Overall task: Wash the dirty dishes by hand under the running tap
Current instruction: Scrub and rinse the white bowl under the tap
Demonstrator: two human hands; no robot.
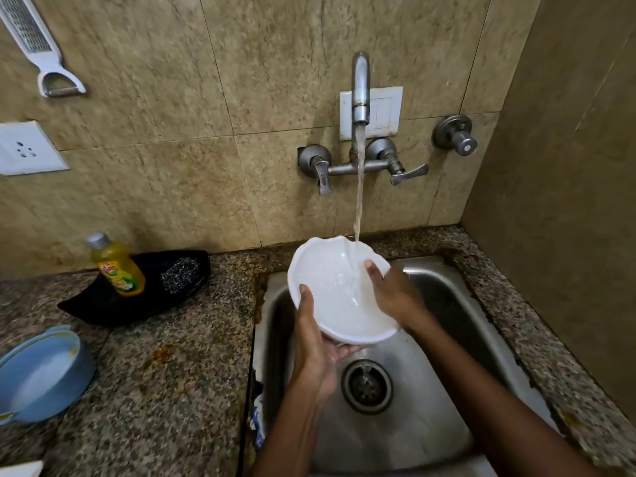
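A white round bowl with a wavy rim [339, 290] is held at the centre of the frame, above the stainless steel sink [433, 401], tilted toward the camera. The stream of running water [359, 187] falls from the grey metal wall tap [360, 94] in the upper middle and lands inside the bowl near its far rim.

The left hand [315, 342] holds the bowl from below at its near-left edge, thumb hooked over the rim and fingers curled under the base. The right hand [392, 294] lies inside the bowl on its right side, fingers fairly straight and pressed against the wet inner wall; it grips nothing.

Below the bowl, the round sink drain [366, 387] shows in the lower middle of the frame.

On the speckled granite table [165, 390] at the left, a yellow dish-soap bottle with a grey cap [115, 266] and a steel wool scrubber [180, 275] rest on a black tray [103, 304]. A pale blue bowl [41, 373] sits at the left edge of the frame. A white grater [38, 46] hangs on the tiled wall in the upper left, with a white wall socket [27, 148] below it.
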